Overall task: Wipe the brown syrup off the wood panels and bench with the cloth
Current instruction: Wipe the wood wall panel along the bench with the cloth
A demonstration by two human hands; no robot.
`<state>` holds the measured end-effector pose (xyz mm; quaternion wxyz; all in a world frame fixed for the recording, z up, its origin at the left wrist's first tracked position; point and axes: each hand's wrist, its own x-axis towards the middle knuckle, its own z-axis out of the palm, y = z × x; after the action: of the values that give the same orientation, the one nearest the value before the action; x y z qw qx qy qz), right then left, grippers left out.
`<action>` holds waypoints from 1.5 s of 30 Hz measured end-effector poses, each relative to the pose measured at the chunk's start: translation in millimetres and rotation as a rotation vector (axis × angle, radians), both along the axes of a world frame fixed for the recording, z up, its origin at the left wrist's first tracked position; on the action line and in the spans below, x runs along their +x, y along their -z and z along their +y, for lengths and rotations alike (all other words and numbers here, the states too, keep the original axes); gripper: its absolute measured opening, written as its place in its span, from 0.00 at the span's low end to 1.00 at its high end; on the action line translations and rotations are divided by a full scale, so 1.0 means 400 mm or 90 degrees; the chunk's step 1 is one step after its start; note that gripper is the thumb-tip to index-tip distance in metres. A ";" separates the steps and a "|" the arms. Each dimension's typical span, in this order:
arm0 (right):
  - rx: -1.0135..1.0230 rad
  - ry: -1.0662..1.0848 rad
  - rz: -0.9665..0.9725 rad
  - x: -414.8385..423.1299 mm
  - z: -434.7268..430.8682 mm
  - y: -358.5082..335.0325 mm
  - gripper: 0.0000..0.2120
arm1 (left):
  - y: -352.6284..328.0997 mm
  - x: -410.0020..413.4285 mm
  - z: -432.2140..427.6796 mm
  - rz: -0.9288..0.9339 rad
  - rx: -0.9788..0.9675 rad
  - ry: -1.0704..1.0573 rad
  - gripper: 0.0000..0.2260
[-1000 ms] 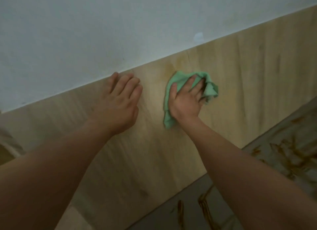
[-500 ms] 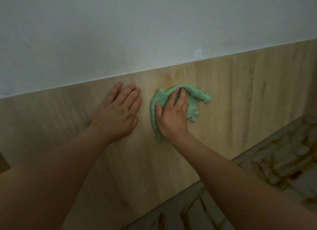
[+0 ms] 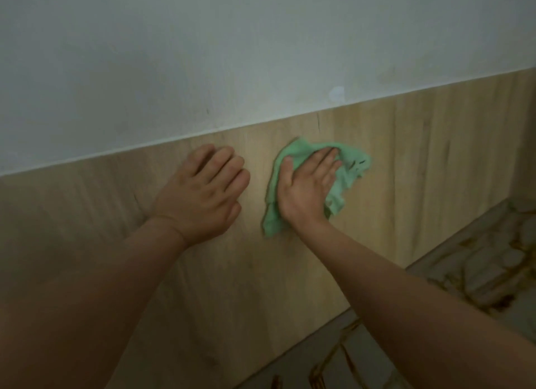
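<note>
Step in hand: wiping the pale, vertical-grained wood panel (image 3: 420,171).
Crumpled mint-green cloth (image 3: 348,168): soft, bunched, pressed to the panel near its top edge.
Right hand (image 3: 307,188): on the cloth, fingers extended and pressing, not curled.
Left hand (image 3: 203,194): just left of the cloth, fingers straight, flat on wood.
Grey bench (image 3: 362,356): below the cloth, bearing ropy brown syrup streaks (image 3: 493,300).
Next, likely: firm strokes downward, then the bench.

left hand (image 3: 200,194) on wood panels (image 3: 420,162), left of cloth (image 3: 351,162); bench (image 3: 478,272) below.
</note>
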<state>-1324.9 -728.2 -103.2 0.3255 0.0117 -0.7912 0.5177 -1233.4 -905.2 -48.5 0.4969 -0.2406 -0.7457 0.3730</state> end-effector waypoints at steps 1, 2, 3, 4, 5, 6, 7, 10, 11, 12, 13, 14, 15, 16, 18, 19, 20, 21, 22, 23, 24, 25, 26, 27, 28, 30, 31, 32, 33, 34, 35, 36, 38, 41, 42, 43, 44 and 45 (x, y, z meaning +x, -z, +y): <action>0.041 -0.011 0.016 0.024 -0.026 0.006 0.48 | -0.001 0.003 -0.002 -0.002 0.004 0.007 0.18; 0.054 -0.004 0.028 0.030 -0.035 -0.008 0.50 | -0.002 0.007 -0.002 -0.001 0.010 0.015 0.18; 0.044 0.011 0.037 0.015 -0.027 -0.038 0.50 | -0.005 0.010 0.001 -0.001 0.016 0.019 0.17; 0.025 0.033 0.046 -0.008 -0.007 -0.064 0.47 | -0.002 0.013 0.007 -0.007 0.019 0.023 0.17; 0.011 0.058 0.058 -0.033 0.021 -0.084 0.43 | 0.001 0.014 0.016 -0.014 0.024 0.027 0.17; 0.001 0.081 0.071 -0.060 0.052 -0.096 0.40 | 0.007 0.011 0.026 -0.020 0.025 0.028 0.17; -0.014 0.091 0.074 -0.082 0.079 -0.090 0.38 | 0.018 0.005 0.038 -0.028 0.020 0.027 0.18; -0.083 0.089 0.061 -0.103 0.095 -0.013 0.37 | 0.041 -0.031 0.075 -0.054 -0.022 0.015 0.20; -0.106 0.085 0.055 -0.095 0.088 0.034 0.37 | 0.044 -0.044 0.085 -0.053 -0.023 0.002 0.21; -0.124 0.082 0.046 -0.086 0.078 0.087 0.37 | 0.044 -0.052 0.090 -0.044 -0.018 -0.017 0.22; -0.133 0.082 0.032 -0.079 0.070 0.153 0.38 | 0.048 -0.060 0.094 -0.035 -0.012 -0.037 0.23; -0.141 0.082 0.013 -0.072 0.063 0.219 0.39 | 0.050 -0.064 0.095 -0.033 -0.005 -0.054 0.24; -0.157 0.083 -0.016 -0.067 0.061 0.290 0.40 | 0.056 -0.068 0.097 -0.043 0.007 -0.066 0.25; -0.188 0.086 -0.054 -0.061 0.059 0.357 0.41 | 0.060 -0.071 0.098 -0.061 0.025 -0.075 0.27; -0.290 0.096 -0.149 -0.054 0.055 0.460 0.43 | 0.062 -0.075 0.099 -0.083 0.047 -0.083 0.28; -0.345 0.104 -0.195 -0.050 0.053 0.490 0.43 | 0.062 -0.076 0.099 -0.081 0.041 -0.087 0.27; -0.391 0.111 -0.233 -0.045 0.047 0.510 0.42 | 0.064 -0.073 0.097 -0.069 0.023 -0.092 0.26; -0.419 0.114 -0.260 -0.043 0.045 0.508 0.41 | 0.063 -0.070 0.096 -0.047 0.002 -0.097 0.26; -0.434 0.114 -0.279 -0.039 0.037 0.495 0.40 | 0.066 -0.068 0.095 -0.031 -0.019 -0.098 0.26; -0.433 0.105 -0.279 -0.038 0.030 0.464 0.40 | 0.065 -0.068 0.095 -0.019 -0.029 -0.093 0.26; -0.416 0.090 -0.251 -0.035 0.020 0.421 0.41 | 0.065 -0.068 0.095 -0.014 -0.030 -0.086 0.26; -0.380 0.072 -0.198 -0.029 0.008 0.367 0.43 | 0.064 -0.070 0.095 -0.012 -0.029 -0.076 0.26; -0.323 0.057 -0.123 -0.019 -0.007 0.309 0.43 | 0.066 -0.073 0.094 -0.011 -0.026 -0.065 0.25; -0.257 0.045 -0.039 -0.011 -0.022 0.250 0.42 | 0.067 -0.076 0.092 -0.008 -0.021 -0.055 0.24; -0.195 0.037 0.038 -0.007 -0.034 0.197 0.39 | 0.067 -0.077 0.090 -0.006 -0.017 -0.047 0.23; -0.105 0.035 0.146 -0.011 -0.038 0.125 0.33 | 0.068 -0.080 0.087 -0.011 -0.012 -0.031 0.23; -0.081 0.044 0.173 -0.018 -0.035 0.114 0.30 | 0.068 -0.081 0.086 -0.013 -0.011 -0.022 0.22; -0.064 0.055 0.190 -0.023 -0.033 0.121 0.29 | 0.069 -0.081 0.087 -0.012 -0.008 -0.015 0.22; -0.048 0.062 0.201 -0.025 -0.036 0.147 0.28 | 0.069 -0.081 0.088 -0.012 -0.005 -0.010 0.22; -0.030 0.067 0.205 -0.019 -0.050 0.193 0.27 | 0.071 -0.082 0.086 -0.017 0.000 -0.012 0.22; -0.012 0.069 0.200 -0.007 -0.067 0.254 0.27 | 0.070 -0.082 0.087 -0.022 0.003 -0.017 0.23; 0.005 0.067 0.186 0.013 -0.087 0.322 0.27 | 0.070 -0.082 0.088 -0.025 0.003 -0.023 0.23; 0.030 0.050 0.143 0.057 -0.112 0.448 0.29 | 0.070 -0.077 0.088 -0.023 0.007 -0.032 0.24; -0.023 0.036 0.071 0.076 -0.113 0.471 0.30 | 0.069 -0.075 0.089 -0.028 0.014 -0.023 0.24; -0.047 0.043 0.066 0.067 -0.110 0.425 0.31 | 0.070 -0.077 0.089 -0.033 0.021 -0.008 0.22; -0.053 0.054 0.082 0.055 -0.107 0.365 0.31 | 0.070 -0.079 0.089 -0.036 0.034 0.013 0.20; -0.039 0.068 0.120 0.040 -0.102 0.292 0.31 | 0.071 -0.082 0.089 -0.034 0.051 0.041 0.18; -0.019 0.077 0.166 0.022 -0.095 0.217 0.30 | 0.070 -0.082 0.091 -0.033 0.072 0.071 0.15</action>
<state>-1316.1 -766.0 -190.1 0.4564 0.0267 -0.7333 0.5032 -1266.3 -869.0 -76.6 0.5106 -0.2629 -0.7635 0.2954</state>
